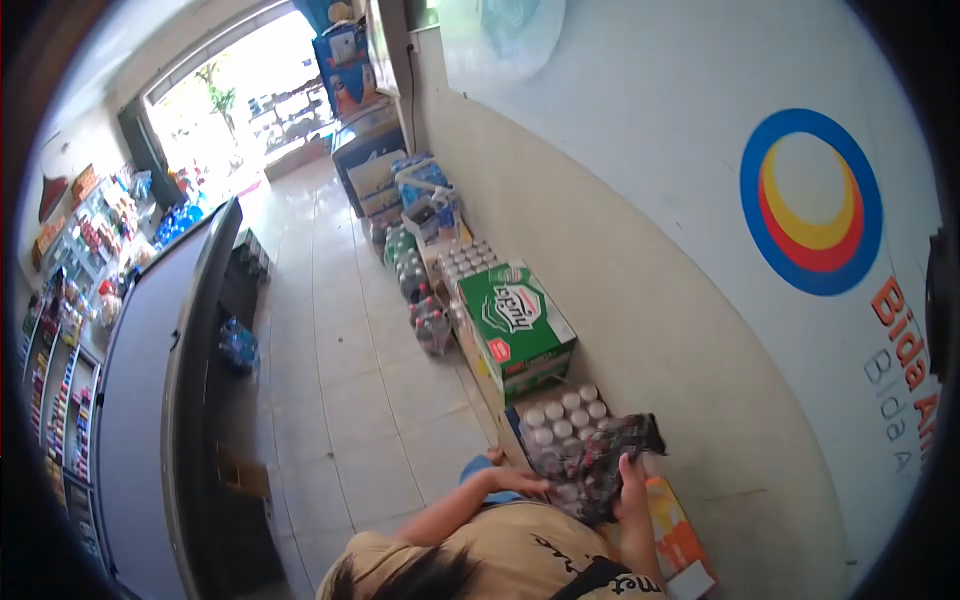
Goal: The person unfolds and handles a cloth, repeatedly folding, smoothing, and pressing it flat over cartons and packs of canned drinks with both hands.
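A: Hands first. What shows?

B: Right hand [632,492] at the right side of a dark glossy bundle [597,465], thumb laid along its edge, fingers closed on it. Left hand [518,483] at the opposite, lower-left side, back of the hand up. Whether its fingers grip or merely rest there, I cannot tell; the edge is blurred.

A: And where does the bundle sit?

B: In front of the tan shirt [500,545], overlapping the near part of a set of white-capped containers [553,410]. One upper corner juts toward the wall [720,440].

A: Neighbours?

B: Green carton [515,325] just beyond those containers, a second white-topped batch [470,262] past it. Orange carton [675,525] beside the right forearm.

A: Left of that row?

B: A pack of dark bottles [430,325] on the tiled floor [350,390]. Farther left, well apart, a long table [150,400] with a grey-violet top.
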Demonstrator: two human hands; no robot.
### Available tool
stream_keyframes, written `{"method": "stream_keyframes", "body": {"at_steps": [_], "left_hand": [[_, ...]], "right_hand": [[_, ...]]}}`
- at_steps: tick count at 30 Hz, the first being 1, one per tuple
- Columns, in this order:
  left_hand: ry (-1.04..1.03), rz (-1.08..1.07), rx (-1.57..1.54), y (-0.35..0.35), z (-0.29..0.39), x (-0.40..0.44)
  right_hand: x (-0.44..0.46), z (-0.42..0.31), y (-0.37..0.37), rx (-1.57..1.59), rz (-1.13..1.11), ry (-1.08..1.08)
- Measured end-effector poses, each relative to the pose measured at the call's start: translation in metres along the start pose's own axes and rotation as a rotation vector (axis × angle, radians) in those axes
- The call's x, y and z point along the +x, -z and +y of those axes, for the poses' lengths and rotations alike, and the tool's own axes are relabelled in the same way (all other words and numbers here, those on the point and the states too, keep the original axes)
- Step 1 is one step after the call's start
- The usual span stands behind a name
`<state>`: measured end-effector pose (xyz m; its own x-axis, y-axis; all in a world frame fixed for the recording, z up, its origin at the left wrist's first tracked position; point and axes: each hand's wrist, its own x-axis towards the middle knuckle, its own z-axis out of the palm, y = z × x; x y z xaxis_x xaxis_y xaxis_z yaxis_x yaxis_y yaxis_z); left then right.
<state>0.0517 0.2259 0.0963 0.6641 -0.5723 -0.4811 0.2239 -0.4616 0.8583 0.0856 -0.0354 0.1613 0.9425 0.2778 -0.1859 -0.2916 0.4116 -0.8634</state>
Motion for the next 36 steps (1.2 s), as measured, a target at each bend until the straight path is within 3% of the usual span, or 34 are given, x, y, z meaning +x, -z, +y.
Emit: {"method": "stream_keyframes", "body": {"at_steps": [2,5,7,8,11,13,15,18,20,24,27,28,29,31,32,33,35,36], "left_hand": [[-0.331,-0.398,-0.147,0.001,-0.075,0.074],[-0.169,-0.481,-0.137,0.042,-0.022,0.082],[-0.154,-0.237,-0.025,0.078,0.036,0.054],[-0.159,-0.115,-0.31,0.061,-0.047,0.111],[-0.145,-0.067,-0.244,0.06,-0.048,0.117],[-0.147,0.022,-0.201,0.059,-0.046,0.117],[-0.139,0.104,-0.161,0.059,-0.044,0.117],[-0.129,0.2,-0.099,0.059,-0.041,0.116],[-0.12,0.225,-0.064,0.06,-0.039,0.116],[-0.128,0.16,0.049,0.066,-0.032,0.12],[-0.144,0.13,0.119,0.069,-0.021,0.121],[0.027,0.335,-0.638,0.048,-0.005,0.111],[-0.187,0.282,-0.396,0.048,-0.045,0.109],[0.242,0.515,-0.728,0.047,-0.01,0.087],[0.142,0.568,-0.767,0.046,-0.012,0.077],[0.151,0.569,-0.762,0.048,-0.004,0.067],[0.169,0.631,-0.589,0.055,0.002,0.04],[0.129,0.597,-0.578,0.062,-0.021,0.045]], "right_hand": [[0.017,-0.014,-0.04,0.013,0.067,0.0],[0.039,-0.024,-0.066,-0.095,0.114,0.013],[0.048,-0.019,-0.085,-0.064,0.077,-0.019],[0.056,-0.02,-0.093,-0.05,0.097,-0.006],[0.064,-0.022,-0.117,0.063,0.063,-0.086],[0.057,-0.023,-0.134,0.169,0.22,-0.125],[0.052,-0.018,-0.124,0.175,0.161,-0.103],[0.053,-0.023,-0.075,-0.426,0.061,-0.102],[0.061,-0.031,-0.05,-0.444,0.111,-0.06],[0.068,-0.052,-0.035,-0.383,0.27,0.258],[0.072,-0.016,-0.01,0.106,0.694,0.05],[0.079,0.029,0.031,0.188,0.61,0.053],[0.091,0.089,0.081,0.306,0.589,-0.089],[0.066,0.11,0.073,0.118,0.712,-0.138],[0.06,0.132,0.078,0.038,0.778,-0.164],[0.052,0.145,0.077,0.061,0.695,-0.126],[0.033,0.155,0.073,0.123,0.625,-0.358],[0.027,0.162,0.075,0.196,0.496,-0.353]]}}
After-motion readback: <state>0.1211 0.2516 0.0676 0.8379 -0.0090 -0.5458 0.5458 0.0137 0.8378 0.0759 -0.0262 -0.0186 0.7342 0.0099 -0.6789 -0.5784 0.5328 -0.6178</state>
